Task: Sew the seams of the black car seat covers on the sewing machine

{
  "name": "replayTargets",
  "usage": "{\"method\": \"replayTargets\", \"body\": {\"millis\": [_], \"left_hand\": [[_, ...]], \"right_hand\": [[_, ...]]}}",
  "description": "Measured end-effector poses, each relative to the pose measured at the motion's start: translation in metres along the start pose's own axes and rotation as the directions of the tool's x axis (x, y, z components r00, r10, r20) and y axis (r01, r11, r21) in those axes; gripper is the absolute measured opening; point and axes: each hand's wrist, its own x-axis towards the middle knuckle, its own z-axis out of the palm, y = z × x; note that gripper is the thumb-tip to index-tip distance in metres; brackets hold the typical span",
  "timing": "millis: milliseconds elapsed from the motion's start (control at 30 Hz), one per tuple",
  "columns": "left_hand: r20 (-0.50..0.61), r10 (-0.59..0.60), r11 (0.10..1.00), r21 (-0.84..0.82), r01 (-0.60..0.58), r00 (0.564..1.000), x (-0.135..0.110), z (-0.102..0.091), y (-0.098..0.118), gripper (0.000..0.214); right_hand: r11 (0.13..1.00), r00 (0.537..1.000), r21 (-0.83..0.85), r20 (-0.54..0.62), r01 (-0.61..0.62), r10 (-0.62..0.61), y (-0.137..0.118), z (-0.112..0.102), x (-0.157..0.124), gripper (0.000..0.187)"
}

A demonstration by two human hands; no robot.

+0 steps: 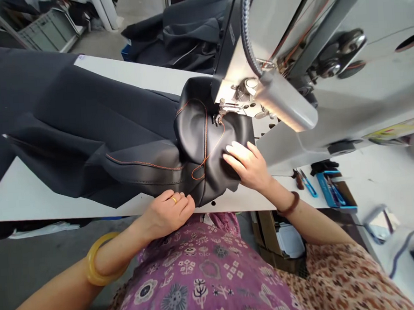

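A black leather cover with orange stitch lines is spread over the white table and bunched under the head of a sewing machine. At the table's front edge my left hand, with a ring, has its fingers curled over the leather's near edge. To the right of the needle, my right hand lies on the leather with its fingers stretched out. A loose orange thread runs from the presser foot and loops on the leather. The needle tip is too small to make out.
Thread snips lie right of the machine bed, beside a blue box holding more tools. More dark fabric is piled behind the table. A lamp juts out beside the machine head. Below the table stands a cardboard box.
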Motion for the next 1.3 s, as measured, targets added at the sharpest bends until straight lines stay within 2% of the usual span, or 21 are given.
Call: {"method": "replayTargets", "body": {"millis": [100,200,333,500,567,700,800,867,933,1000,1067,1133,1233,1300], "left_hand": [[0.008,-0.013,1.000,-0.020,0.013,1.000,0.002,0.000,-0.004,0.019],[0.004,-0.021,0.999,-0.031,0.021,1.000,0.001,-0.005,-0.002,0.021],[0.021,0.054,0.998,-0.031,-0.053,0.998,-0.006,-0.005,0.005,0.019],[0.049,0.061,0.996,-0.069,-0.058,0.997,-0.008,0.003,0.006,0.016],[0.078,0.001,0.993,-0.122,0.008,0.997,-0.004,0.001,0.005,0.013],[0.047,-0.251,0.924,-0.285,0.254,0.967,0.023,-0.003,0.018,0.018],[0.030,-0.386,0.872,-0.315,0.376,0.922,0.056,0.007,0.040,0.046],[0.125,-0.444,0.841,-0.284,0.461,0.887,0.078,0.017,0.053,0.065],[0.257,-0.488,0.810,-0.222,0.542,0.834,0.096,0.025,0.060,0.072],[0.361,-0.512,0.790,-0.158,0.592,0.780,0.110,0.030,0.061,0.073],[0.389,-0.538,0.778,-0.113,0.619,0.748,0.118,0.032,0.057,0.067],[0.369,-0.583,0.757,-0.075,0.649,0.724,0.123,0.035,0.049,0.054],[0.347,-0.607,0.752,-0.042,0.658,0.715,0.125,0.039,0.037,0.032],[0.333,-0.574,0.787,-0.028,0.616,0.748,0.122,0.039,0.032,0.027]], "right_hand": [[0.999,0.996,0.034,0.086,0.029,-0.032,0.002,0.005,0.019,0.034],[0.998,0.997,0.017,0.033,0.067,-0.067,0.002,-0.002,0.023,0.038],[0.984,0.984,-0.002,-0.040,0.176,-0.176,-0.008,-0.018,0.006,0.038],[0.990,0.990,0.025,0.006,0.141,-0.141,-0.015,-0.015,-0.010,0.031],[0.991,0.991,0.020,0.013,0.134,-0.135,-0.015,-0.010,-0.013,0.028],[0.999,0.999,0.015,-0.025,0.028,-0.028,-0.022,-0.005,-0.020,0.022],[0.997,0.996,0.044,-0.066,-0.061,0.064,-0.031,-0.004,-0.025,0.019],[0.994,0.988,0.056,-0.112,-0.097,0.103,-0.035,-0.005,-0.027,0.016],[0.987,0.967,0.051,-0.199,-0.152,0.159,-0.037,-0.007,-0.028,0.013],[0.976,0.924,0.047,-0.315,-0.212,0.216,-0.039,-0.008,-0.027,0.012],[0.966,0.872,0.068,-0.418,-0.251,0.256,-0.042,-0.007,-0.022,0.012],[0.960,0.823,0.105,-0.496,-0.261,0.278,-0.046,-0.005,-0.013,0.012],[0.947,0.784,0.130,-0.534,-0.293,0.316,-0.054,0.000,-0.003,0.013],[0.926,0.753,0.169,-0.541,-0.339,0.374,-0.062,0.004,-0.003,0.017]]}}
